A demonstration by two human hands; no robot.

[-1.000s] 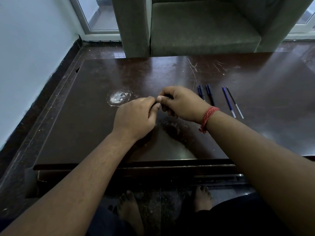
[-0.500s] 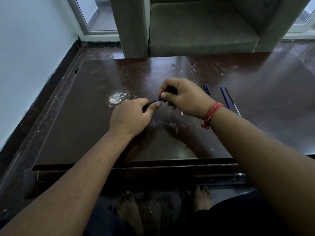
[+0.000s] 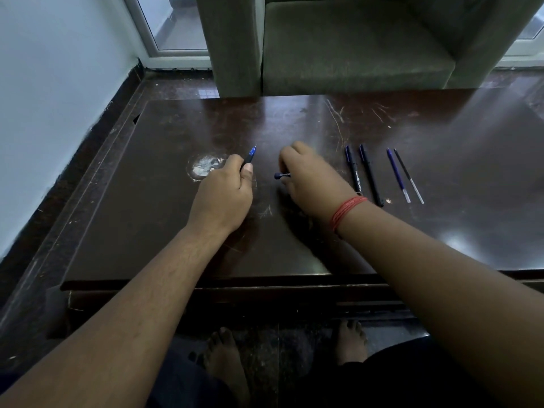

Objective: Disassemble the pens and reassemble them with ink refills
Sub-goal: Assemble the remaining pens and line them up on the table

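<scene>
My left hand [image 3: 223, 192] grips an uncapped pen [image 3: 250, 156] whose blue tip points up and away from me. My right hand [image 3: 312, 184] is low over the dark wooden table [image 3: 294, 245] with its fingers closed on a small dark blue pen cap [image 3: 281, 175] that pokes out to the left. To the right of that hand lie two capped dark pens [image 3: 353, 169] [image 3: 371, 175], side by side. Further right lie a blue ink refill [image 3: 398, 175] and a black ink refill [image 3: 408, 175].
A white worn patch [image 3: 203, 167] marks the table just left of my left hand. A grey-green armchair [image 3: 338, 45] stands behind the table's far edge. A white wall [image 3: 59, 83] runs along the left. My bare feet [image 3: 229, 360] are on the floor under the near edge.
My hands were together on one pen; they have now moved apart. The left hand keeps the pen body with its tip bare, and the right hand has come down to the table with the cap.
</scene>
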